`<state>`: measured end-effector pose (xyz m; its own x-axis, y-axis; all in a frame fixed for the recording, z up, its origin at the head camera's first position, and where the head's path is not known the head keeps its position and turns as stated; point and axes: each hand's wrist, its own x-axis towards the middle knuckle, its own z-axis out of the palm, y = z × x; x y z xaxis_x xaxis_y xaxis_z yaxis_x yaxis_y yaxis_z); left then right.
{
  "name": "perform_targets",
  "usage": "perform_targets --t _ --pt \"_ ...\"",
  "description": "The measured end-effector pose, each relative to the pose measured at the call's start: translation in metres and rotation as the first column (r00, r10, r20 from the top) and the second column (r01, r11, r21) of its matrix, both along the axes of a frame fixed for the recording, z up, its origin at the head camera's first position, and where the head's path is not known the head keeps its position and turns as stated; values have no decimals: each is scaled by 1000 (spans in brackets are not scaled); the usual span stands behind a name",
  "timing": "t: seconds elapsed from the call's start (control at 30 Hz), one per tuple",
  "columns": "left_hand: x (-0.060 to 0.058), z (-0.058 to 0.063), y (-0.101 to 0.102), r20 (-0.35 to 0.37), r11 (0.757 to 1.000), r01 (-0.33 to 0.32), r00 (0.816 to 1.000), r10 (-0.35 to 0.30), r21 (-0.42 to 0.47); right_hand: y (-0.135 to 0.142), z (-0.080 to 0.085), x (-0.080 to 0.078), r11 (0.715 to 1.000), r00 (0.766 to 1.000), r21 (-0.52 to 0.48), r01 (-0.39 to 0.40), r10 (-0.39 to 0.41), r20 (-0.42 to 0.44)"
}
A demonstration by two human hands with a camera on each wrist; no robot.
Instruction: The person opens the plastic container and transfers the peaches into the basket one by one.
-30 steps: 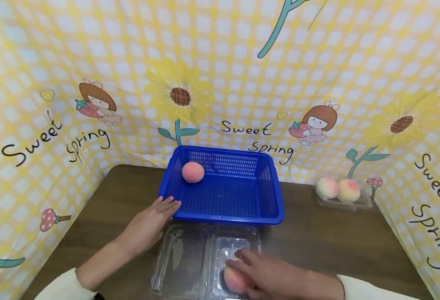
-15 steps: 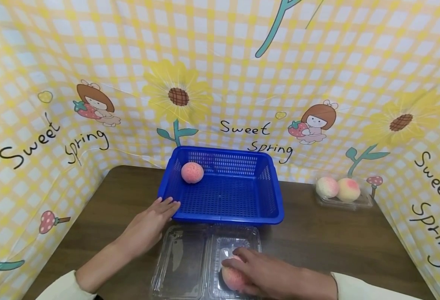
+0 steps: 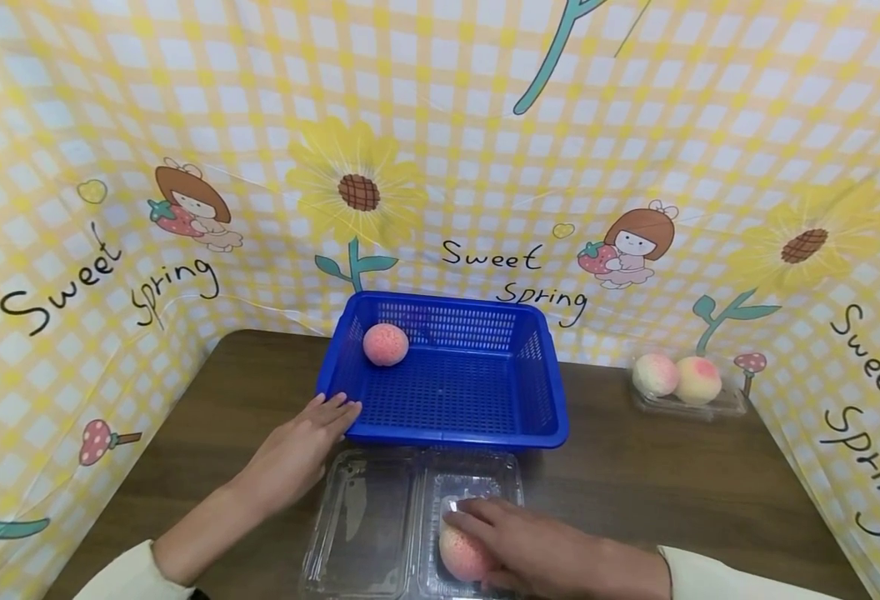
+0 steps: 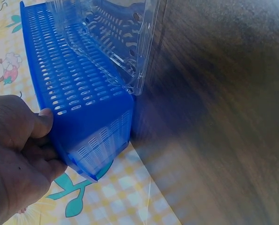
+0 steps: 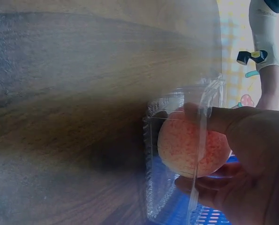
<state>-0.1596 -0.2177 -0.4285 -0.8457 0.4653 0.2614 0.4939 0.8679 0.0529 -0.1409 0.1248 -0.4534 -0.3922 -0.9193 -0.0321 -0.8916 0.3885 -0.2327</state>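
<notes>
In the head view my left hand (image 3: 297, 450) holds the near left corner of the blue plastic basket (image 3: 455, 437). The left wrist view shows the thumb (image 4: 45, 119) against the basket's outer wall and the other fingers at its rim. A pink peach (image 3: 386, 344) lies in the basket's far left corner. Nearer to me, an open clear plastic clamshell box (image 3: 361, 525) lies on the table. My right hand (image 3: 537, 542) grips a second pink peach (image 3: 464, 550) inside the box's right half. Fingers and thumb surround this peach (image 5: 191, 145) in the right wrist view.
At the back right, a clear plastic box (image 3: 725, 400) carries two pale peaches (image 3: 677, 378). A checked yellow cloth (image 3: 440, 167) hangs behind and beside the brown wooden table (image 3: 635, 467). The clamshell's far edge lies close to the basket's front wall.
My right hand and the peach in it have shifted slightly left within the clamshell box. The left hand and the basket stay where they were.
</notes>
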Motion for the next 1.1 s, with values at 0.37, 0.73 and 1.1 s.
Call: perform_targets --t 0.37,0.73,1.1 --pt "-1 -1 1 15 1000 2 1000 -2 -1 -2 7 -2 996 999 -88 18 -22 -49" --pt "-1 -2 0 19 1000 -14 1000 14 -6 1 33 -1 974 999 -227 9 -18 -38" --pt "-1 1 0 19 1000 -3 1000 3 -12 7 67 -8 970 996 -243 1 -22 -86"
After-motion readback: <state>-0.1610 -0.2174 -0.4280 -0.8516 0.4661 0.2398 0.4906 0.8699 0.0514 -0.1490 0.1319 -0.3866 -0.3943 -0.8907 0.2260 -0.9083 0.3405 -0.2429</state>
